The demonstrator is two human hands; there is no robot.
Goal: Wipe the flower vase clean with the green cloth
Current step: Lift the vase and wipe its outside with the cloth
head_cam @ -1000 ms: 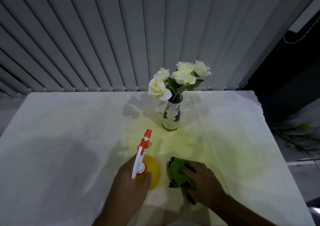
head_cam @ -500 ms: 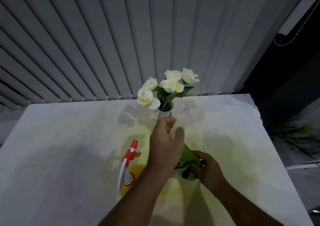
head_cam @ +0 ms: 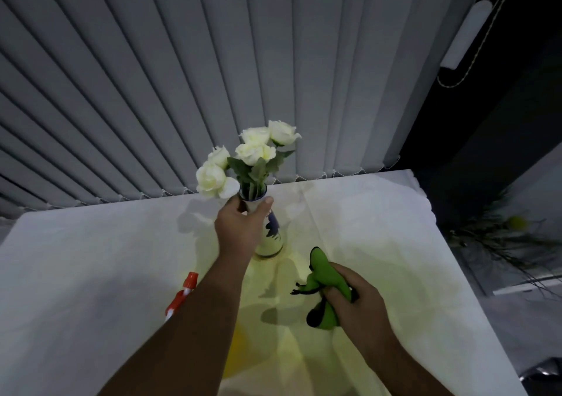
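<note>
Gripping the flower vase (head_cam: 271, 237) high at its narrow neck, the left hand (head_cam: 240, 228) is where trouble would begin, I judge: the white roses (head_cam: 243, 158) make it top-heavy, and a push from the cloth low on the body could swing or tip it, spilling whatever is inside. The vase stands toward the far edge of the table (head_cam: 91, 259), midway along it, its base seemingly on the tablecloth, though the dim light leaves that unsure. The left hand's fingers and thumb are wrapped closed around the neck just under the rim. The right hand (head_cam: 359, 304), nearer the front edge and apart from the vase, is clenched around the bunched green cloth (head_cam: 325, 289), held off the tablecloth. The spray bottle (head_cam: 182, 295) sits partly hidden under the left forearm, which could knock it.
</note>
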